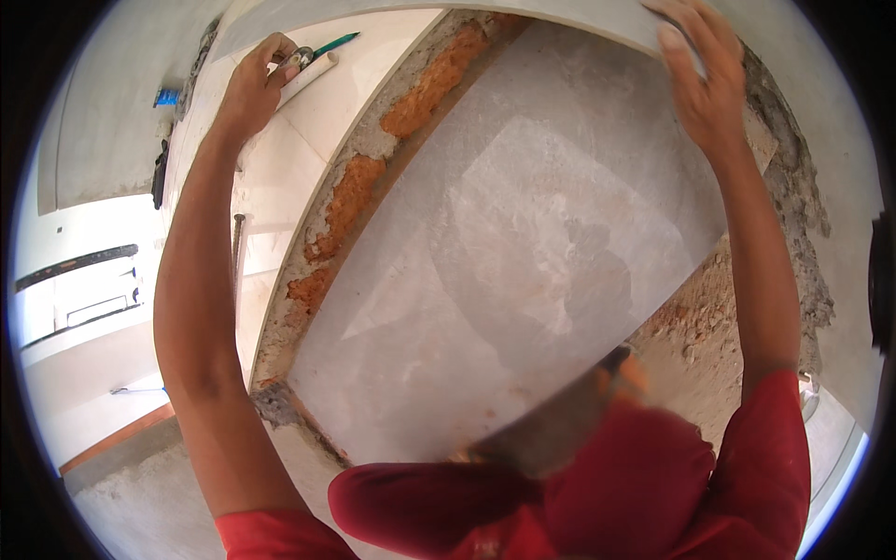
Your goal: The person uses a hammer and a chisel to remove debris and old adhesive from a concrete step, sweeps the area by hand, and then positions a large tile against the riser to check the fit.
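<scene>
My left hand [256,86] is at the far left with its fingers closed around a small cluster of things. A white rod [309,79], a small dark and silvery round part [300,58] and a slim green pointed stick [337,43] stick out from it; whether they are one tool I cannot tell. At the far right my right hand [707,79] has its thumb on one side and its fingers on the other of the edge of a pale grey board [560,21]. Between my arms lies a large grey slab [551,233] with a lighter, smeared patch.
A broken ledge of orange brick and mortar [347,201] runs along the slab's left side, beside pale tiles [308,149]. Rough rubble [686,327] lies at the lower right, next to a chipped wall edge [793,187]. My red-clad knees [625,467] are close below the slab.
</scene>
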### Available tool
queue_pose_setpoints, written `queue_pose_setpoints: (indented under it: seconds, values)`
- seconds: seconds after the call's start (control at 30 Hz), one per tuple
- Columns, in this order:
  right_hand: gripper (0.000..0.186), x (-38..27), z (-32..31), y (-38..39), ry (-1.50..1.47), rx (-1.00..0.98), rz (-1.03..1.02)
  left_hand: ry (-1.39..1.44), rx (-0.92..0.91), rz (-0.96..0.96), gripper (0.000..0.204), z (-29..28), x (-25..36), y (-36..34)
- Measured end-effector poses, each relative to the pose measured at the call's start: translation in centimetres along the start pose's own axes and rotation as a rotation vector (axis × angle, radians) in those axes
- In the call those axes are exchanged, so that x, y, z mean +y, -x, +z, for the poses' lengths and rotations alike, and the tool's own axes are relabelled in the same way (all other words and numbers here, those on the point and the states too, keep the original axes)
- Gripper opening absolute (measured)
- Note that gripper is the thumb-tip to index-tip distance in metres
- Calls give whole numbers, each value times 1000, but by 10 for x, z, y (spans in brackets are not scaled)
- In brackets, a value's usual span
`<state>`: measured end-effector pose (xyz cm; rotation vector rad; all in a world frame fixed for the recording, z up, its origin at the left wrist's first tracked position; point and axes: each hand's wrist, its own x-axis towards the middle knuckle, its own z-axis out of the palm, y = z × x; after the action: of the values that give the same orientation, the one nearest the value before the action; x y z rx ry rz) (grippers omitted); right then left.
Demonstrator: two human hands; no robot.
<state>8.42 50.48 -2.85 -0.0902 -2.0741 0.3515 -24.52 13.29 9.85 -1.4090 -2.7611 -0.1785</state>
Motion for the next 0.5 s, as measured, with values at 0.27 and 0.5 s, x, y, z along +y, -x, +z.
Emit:
queue_pose_setpoints:
  seconds: [0.27,0.5]
  values:
    - [44,-22,62,-60,204,-137,-41,-66,242,255,30,-20,1,11]
    - [81,-206,10,-138,-563,-697,478,-126,876,551,29,-108,93,75]
